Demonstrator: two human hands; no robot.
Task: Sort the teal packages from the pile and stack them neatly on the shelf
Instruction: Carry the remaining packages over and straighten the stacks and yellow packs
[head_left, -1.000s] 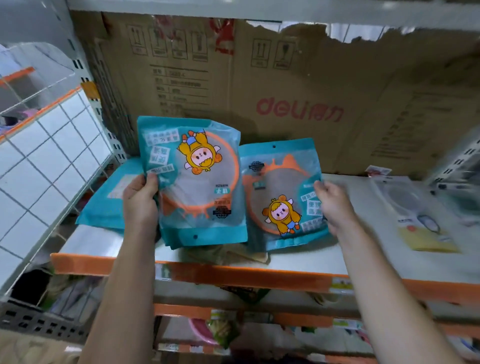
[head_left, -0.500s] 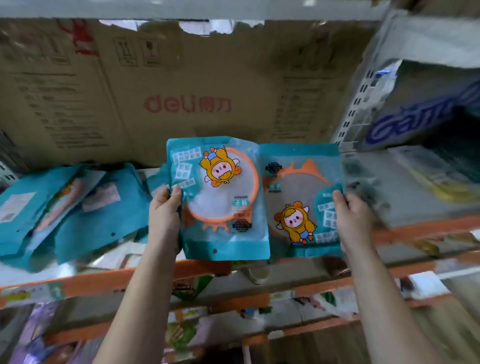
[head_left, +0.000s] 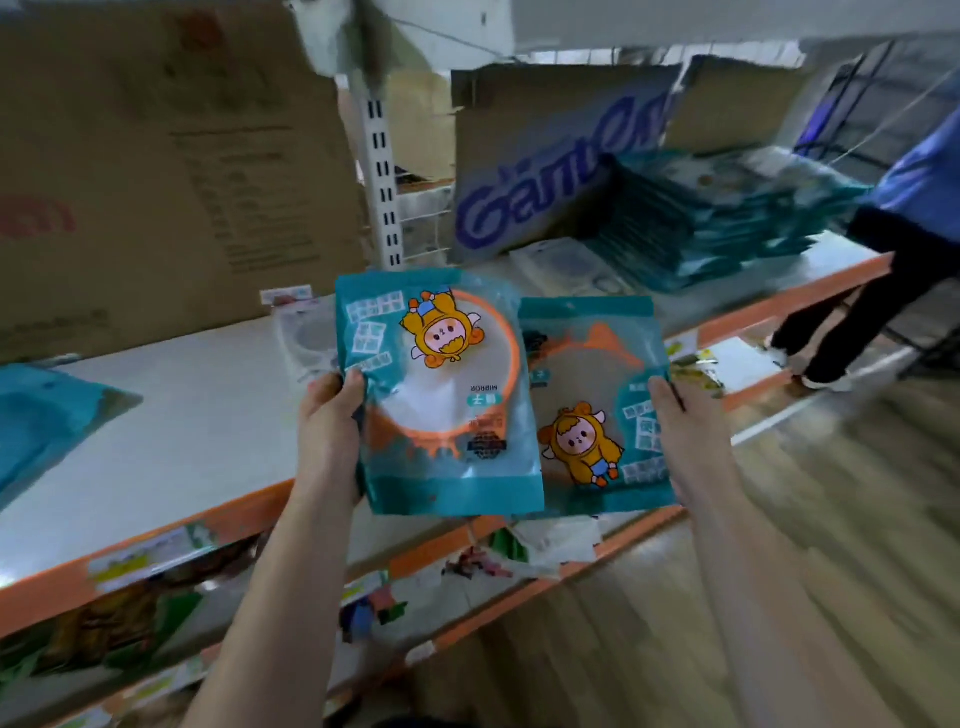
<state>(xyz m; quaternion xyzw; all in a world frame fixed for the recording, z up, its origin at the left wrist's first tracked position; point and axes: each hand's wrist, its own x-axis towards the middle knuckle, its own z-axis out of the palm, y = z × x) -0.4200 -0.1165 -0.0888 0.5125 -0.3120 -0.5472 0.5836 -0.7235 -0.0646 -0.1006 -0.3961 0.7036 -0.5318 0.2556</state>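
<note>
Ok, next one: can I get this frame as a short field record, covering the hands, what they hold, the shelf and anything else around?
left hand: grips left teal package by its left edge, print upside down
right hand: grips right teal package by its right edge, print upright
overlap: left one covers the right one's left edge
shelf: both packages held off it, near its orange front edge
stack: teal, on the shelf's right, beside cardboard box
loose teal package: far left
second person: right edge

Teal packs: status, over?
Left hand grips left pack, right hand grips right pack, both off the shelf. Teal stack sits far right on shelf. Another person stands by the stack.
</note>
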